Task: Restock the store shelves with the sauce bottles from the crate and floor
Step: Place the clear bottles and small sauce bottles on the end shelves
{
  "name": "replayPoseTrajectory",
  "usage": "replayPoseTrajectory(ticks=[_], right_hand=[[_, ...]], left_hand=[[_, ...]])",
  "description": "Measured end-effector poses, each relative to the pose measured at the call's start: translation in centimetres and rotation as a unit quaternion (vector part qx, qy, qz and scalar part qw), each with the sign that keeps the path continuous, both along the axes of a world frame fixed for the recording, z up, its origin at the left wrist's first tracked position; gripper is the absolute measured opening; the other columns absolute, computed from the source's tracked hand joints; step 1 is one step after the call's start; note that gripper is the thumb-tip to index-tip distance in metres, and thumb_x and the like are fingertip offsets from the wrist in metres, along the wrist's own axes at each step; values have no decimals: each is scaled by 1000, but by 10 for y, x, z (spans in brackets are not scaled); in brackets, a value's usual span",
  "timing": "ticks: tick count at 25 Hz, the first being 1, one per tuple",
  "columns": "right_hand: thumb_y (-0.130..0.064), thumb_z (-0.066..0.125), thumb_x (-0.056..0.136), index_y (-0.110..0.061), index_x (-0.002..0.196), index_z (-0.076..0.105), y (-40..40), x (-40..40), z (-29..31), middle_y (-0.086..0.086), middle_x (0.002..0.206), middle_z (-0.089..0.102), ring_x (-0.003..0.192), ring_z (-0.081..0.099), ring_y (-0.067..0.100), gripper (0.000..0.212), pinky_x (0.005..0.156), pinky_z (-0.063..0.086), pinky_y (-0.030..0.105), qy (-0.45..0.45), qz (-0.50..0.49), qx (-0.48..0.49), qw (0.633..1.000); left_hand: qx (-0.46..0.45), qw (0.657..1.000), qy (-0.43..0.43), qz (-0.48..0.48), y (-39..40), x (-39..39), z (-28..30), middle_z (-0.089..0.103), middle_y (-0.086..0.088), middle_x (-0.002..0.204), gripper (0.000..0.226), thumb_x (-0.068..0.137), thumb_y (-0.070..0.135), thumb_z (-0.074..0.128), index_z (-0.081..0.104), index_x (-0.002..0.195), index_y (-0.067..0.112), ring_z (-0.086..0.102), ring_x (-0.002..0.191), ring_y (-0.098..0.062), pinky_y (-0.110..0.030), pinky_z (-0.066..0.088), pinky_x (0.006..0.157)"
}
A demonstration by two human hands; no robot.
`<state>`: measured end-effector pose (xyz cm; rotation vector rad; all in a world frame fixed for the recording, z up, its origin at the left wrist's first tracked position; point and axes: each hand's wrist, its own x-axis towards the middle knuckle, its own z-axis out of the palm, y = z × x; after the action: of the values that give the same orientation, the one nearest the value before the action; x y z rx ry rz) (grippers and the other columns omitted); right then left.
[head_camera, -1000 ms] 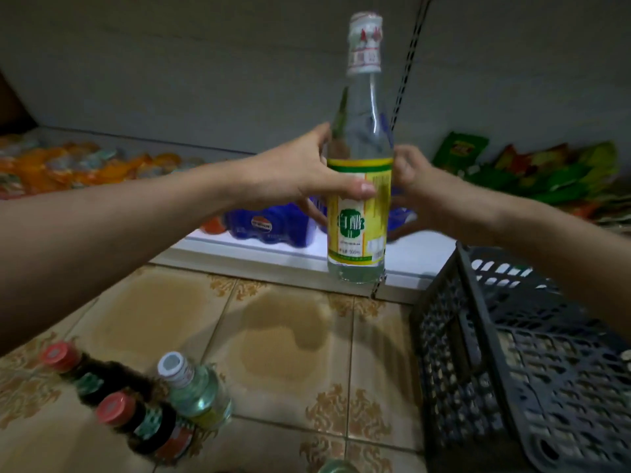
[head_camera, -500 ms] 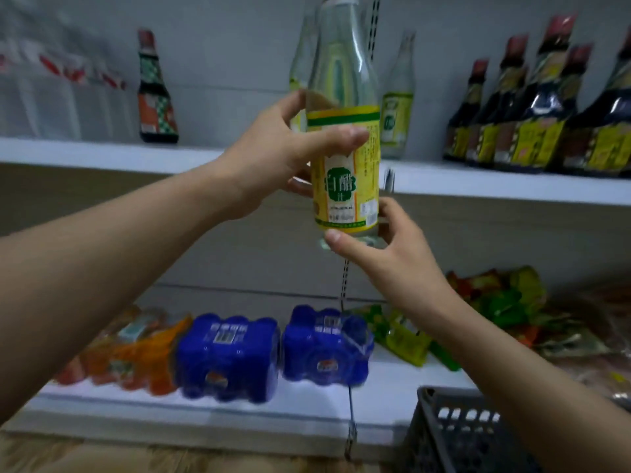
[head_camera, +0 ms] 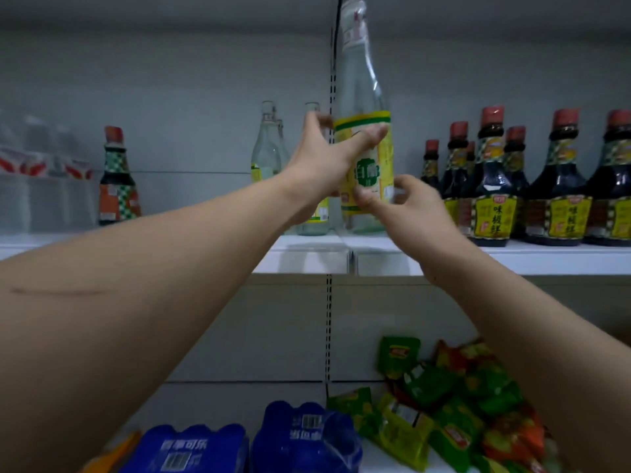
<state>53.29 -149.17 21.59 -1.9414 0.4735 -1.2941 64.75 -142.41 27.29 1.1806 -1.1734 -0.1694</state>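
Note:
A clear glass bottle (head_camera: pixel 362 97) with a yellow and green label stands upright at the front of the white upper shelf (head_camera: pixel 307 257), its base on or just above the shelf board. My left hand (head_camera: pixel 324 162) wraps around its label, thumb across the front. My right hand (head_camera: pixel 406 203) pinches the lower part of the label from the right. Behind it stand two similar clear bottles (head_camera: pixel 268 145). Several dark sauce bottles (head_camera: pixel 491 186) with red caps fill the shelf to the right.
One dark red-capped bottle (head_camera: pixel 117 179) stands alone on the left of the shelf, beside blurred clear packs (head_camera: pixel 41 179). The lower shelf holds blue drink packs (head_camera: pixel 304 438) and green and red snack packets (head_camera: pixel 454 401). A slotted upright (head_camera: pixel 328 329) runs down the back panel.
Both hands have carried the clear bottle up from above the floor and crate to the upper shelf. My view rose with it, so the crate and floor bottles have dropped out of sight.

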Motion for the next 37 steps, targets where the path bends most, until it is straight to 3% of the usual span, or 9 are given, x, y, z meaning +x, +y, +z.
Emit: replayPoseTrajectory(ticks=[5,9,13,18,23,26,28,31,37], right_hand=[[-34,66,94,-18,112,48,-24,22,-3,-13,92,57,87,58,2,30,66,43,14,74,8,15,997],[-40,63,95,-6,127,45,-41,39,-10,6,117,62,112,60,23,49,89,49,37,99,-9,39,994],[-41,58,97,-7,131,52,-61,45,-4,7,111,63,95,57,20,48,70,44,29,156,-13,34,987],[-63,56,83,-11,137,50,-90,70,-2,18,135,56,126,50,38,75,108,42,48,229,-72,52,970],[-59,57,89,-12,131,52,-102,81,3,14,124,58,117,54,33,64,103,42,43,238,-94,83,963],[-39,55,99,-5,136,45,-120,87,6,10,111,53,99,50,25,51,83,38,32,243,-99,86,961],[-37,54,100,-4,139,42,-126,90,9,11,118,54,100,49,25,53,82,36,30,244,-105,82,961],[-38,51,102,-4,140,41,-128,93,8,11,119,53,102,50,25,52,82,34,28,274,-114,79,952],[-51,55,95,-3,145,35,-100,78,6,17,147,42,135,41,33,72,111,37,42,144,-243,77,956]], left_hand=[[13,998,54,17,-30,18,-15,68,-6,112,52,86,35,75,38,119,21,71,82,-19,-29,55,55],[49,998,32,35,-55,25,-20,65,-5,121,65,84,38,76,39,135,21,70,99,-25,-41,59,80],[80,996,-2,25,-70,33,-36,67,-7,124,74,89,28,73,34,151,26,67,109,-24,-42,54,97],[152,984,-59,76,-83,58,-48,57,-11,142,79,89,22,73,30,154,28,54,130,-31,-50,42,111],[202,968,-100,111,-96,51,-50,45,-12,152,50,107,30,38,31,155,18,45,137,-31,-47,35,116],[257,954,-120,103,-100,48,-48,41,-15,153,48,108,37,26,38,149,14,42,137,-32,-43,36,113],[260,949,-139,112,-102,46,-48,43,-12,150,47,109,37,24,42,146,15,47,120,-24,-29,41,95],[270,946,-136,113,-107,47,-48,46,-13,147,48,109,39,23,44,145,16,44,129,-27,-34,33,107],[74,984,-90,135,-78,43,-50,71,-12,109,30,105,26,40,67,93,17,66,109,-26,-37,50,98]])
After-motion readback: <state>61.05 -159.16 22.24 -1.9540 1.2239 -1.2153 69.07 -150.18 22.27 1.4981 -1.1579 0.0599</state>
